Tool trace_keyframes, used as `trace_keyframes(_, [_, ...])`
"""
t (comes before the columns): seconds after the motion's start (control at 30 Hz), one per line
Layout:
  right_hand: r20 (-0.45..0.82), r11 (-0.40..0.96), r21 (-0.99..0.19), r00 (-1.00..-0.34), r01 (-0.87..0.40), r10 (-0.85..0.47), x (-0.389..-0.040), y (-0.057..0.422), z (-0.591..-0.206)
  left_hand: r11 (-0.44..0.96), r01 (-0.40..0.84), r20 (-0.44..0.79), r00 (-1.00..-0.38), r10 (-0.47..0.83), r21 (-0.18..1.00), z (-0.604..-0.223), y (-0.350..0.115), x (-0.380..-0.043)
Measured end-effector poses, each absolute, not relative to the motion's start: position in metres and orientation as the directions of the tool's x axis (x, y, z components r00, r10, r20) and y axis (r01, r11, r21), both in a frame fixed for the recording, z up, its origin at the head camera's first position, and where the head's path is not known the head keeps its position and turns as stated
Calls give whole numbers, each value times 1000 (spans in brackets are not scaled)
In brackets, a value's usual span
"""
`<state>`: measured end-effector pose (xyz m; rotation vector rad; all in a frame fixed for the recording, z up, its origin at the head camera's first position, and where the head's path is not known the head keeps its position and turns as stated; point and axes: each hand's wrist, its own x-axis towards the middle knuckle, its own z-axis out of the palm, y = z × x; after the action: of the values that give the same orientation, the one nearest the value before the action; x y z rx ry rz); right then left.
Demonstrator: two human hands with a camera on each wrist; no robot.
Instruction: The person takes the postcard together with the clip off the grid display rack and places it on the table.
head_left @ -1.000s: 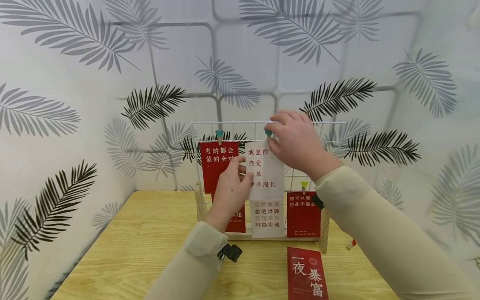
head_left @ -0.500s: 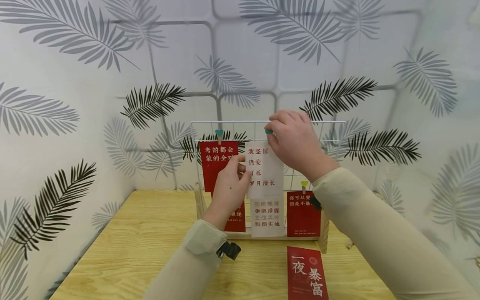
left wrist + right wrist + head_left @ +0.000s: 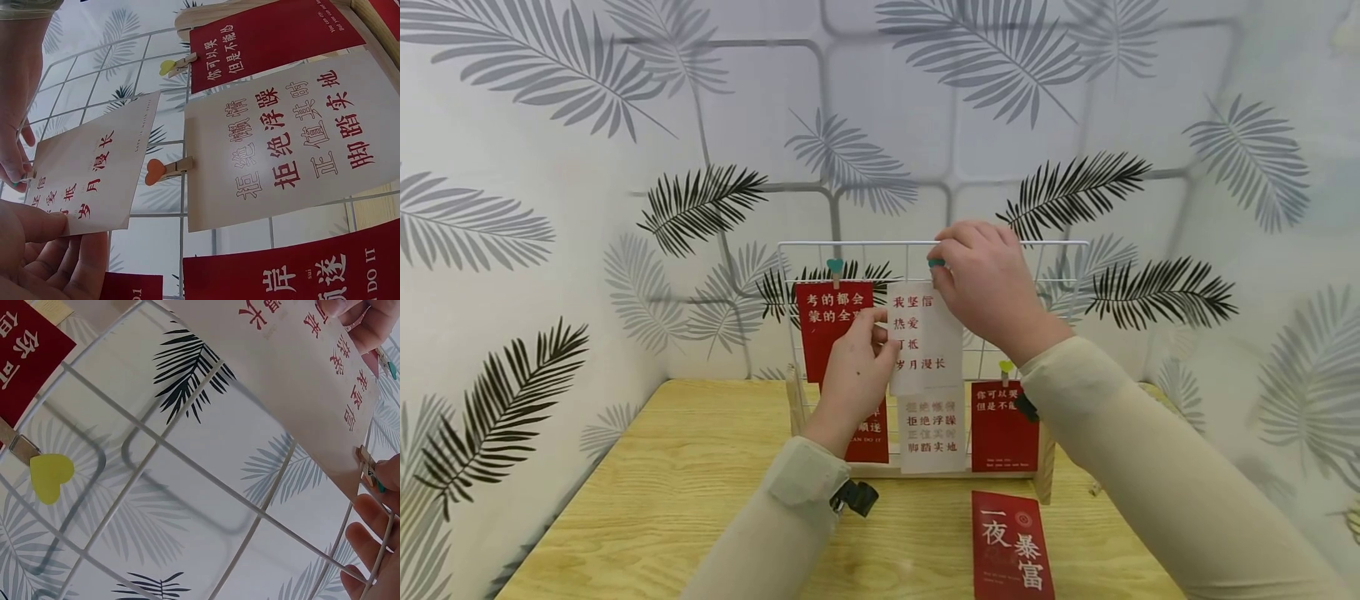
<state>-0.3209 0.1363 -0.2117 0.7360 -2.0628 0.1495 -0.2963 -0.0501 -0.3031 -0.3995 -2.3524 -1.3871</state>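
Left hand (image 3: 859,371) pinches the upper white card (image 3: 936,354) by its left edge, thumb in front and fingers behind. Right hand (image 3: 988,279) grips a teal heart clip (image 3: 367,464) at the card's top edge, near the rack's top wire; whether the clip bites the card cannot be told. So the card lies between the hands, right of one and below the other, before the white wire rack (image 3: 865,243).

Two white cards show in all: the lower white card (image 3: 294,144) hangs beneath, held by one orange heart clip (image 3: 156,172). Three red cards hang too: two at left, upper (image 3: 823,346) and lower (image 3: 872,446), and one at right (image 3: 1003,442) under a single yellow heart clip (image 3: 1005,367). A second teal clip (image 3: 835,265) tops the upper left one. A fourth red card (image 3: 1011,542) lies on the table (image 3: 655,467).
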Motion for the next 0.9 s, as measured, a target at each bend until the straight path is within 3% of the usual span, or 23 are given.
trace_keyframes(0.63, [820, 803, 136, -389, -580, -419, -321, 137, -213, 478, 433, 467, -883, 54, 764, -301, -51, -295])
trace_keyframes(0.9, [810, 795, 91, -420, -600, -409, -319, 137, -212, 473, 443, 477, -877, 52, 762, -304, -52, -297])
